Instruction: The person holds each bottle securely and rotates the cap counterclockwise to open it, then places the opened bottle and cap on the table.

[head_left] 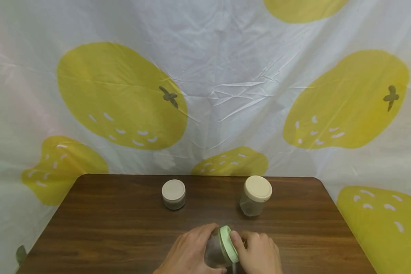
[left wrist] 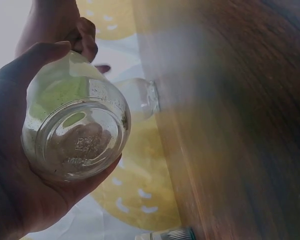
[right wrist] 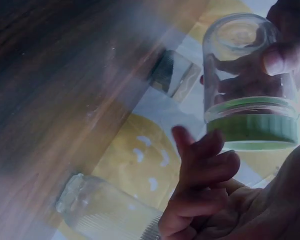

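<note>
Gripping green-lidded jar: curved left hand.

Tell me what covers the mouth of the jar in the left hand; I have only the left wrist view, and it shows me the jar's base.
Observer: The right wrist view shows a green lid with a ribbed rim on the held jar.

Operator: Give me the lid colour of the clear jar standing beyond it; its top is out of my sight.

Observer: Cream, by the head view.

Operator: Describe the small jar that pokes in at the bottom edge of my picture; compare its height with that one.

Observer: The head view has it whole: it is plainly the shorter of the two.
</note>
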Tool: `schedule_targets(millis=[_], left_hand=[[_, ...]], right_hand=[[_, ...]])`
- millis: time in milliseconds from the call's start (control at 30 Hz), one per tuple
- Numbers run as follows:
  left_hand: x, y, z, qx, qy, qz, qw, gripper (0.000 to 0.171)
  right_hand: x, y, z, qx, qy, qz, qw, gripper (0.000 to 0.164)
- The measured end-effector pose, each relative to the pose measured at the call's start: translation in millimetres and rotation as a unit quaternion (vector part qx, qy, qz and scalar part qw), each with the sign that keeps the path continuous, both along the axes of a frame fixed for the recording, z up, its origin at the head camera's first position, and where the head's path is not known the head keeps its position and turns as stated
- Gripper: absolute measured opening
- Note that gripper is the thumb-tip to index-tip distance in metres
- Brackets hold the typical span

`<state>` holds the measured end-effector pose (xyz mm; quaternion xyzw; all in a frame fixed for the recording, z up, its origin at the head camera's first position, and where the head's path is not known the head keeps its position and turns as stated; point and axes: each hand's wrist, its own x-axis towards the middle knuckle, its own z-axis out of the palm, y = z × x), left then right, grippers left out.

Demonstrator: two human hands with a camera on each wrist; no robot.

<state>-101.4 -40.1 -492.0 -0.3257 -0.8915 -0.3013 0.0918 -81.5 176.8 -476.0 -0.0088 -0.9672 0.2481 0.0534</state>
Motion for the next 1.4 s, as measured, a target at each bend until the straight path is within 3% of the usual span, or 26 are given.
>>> schedule_targets(millis=[200, 400, 633, 800, 1133, 1400], left_hand=[[0.0, 0.2, -3.9, -0.003, 0.02, 0.002, 0.9998, 0.088], [-0.2, 0.2, -5.3, -0.004, 0.031, 0.003, 0.9995, 0.088], [-1.4, 0.6, -5.7, -0.015, 0.064, 0.007, 0.9978, 0.091], [-2.0, 0.7, -6.2, -0.016, 0.069, 0.01, 0.9974, 0.091], [-2.0, 0.6, -5.4, -0.005, 0.03, 0.014, 0.9994, 0.089], [-0.9, 0.8, -3.0, 0.004, 0.029, 0.01, 0.9995, 0.087]], right_hand=[[0.6, -3.2, 3.7, -0.019, -0.062, -0.009, 0.998, 0.068], [0.1, -3.3, 3.7, -0.032, -0.049, 0.008, 0.998, 0.064], [-2.9, 1.7, -2.3, -0.038, -0.011, 0.042, 0.998, 0.057], [-3.4, 5.5, -6.6, -0.059, 0.029, 0.081, 0.995, 0.047], [-8.3, 15.2, -18.7, -0.055, 0.169, 0.181, 0.967, 0.035], [-12.4, 20.4, -23.8, -0.046, 0.188, 0.222, 0.956, 0.021]])
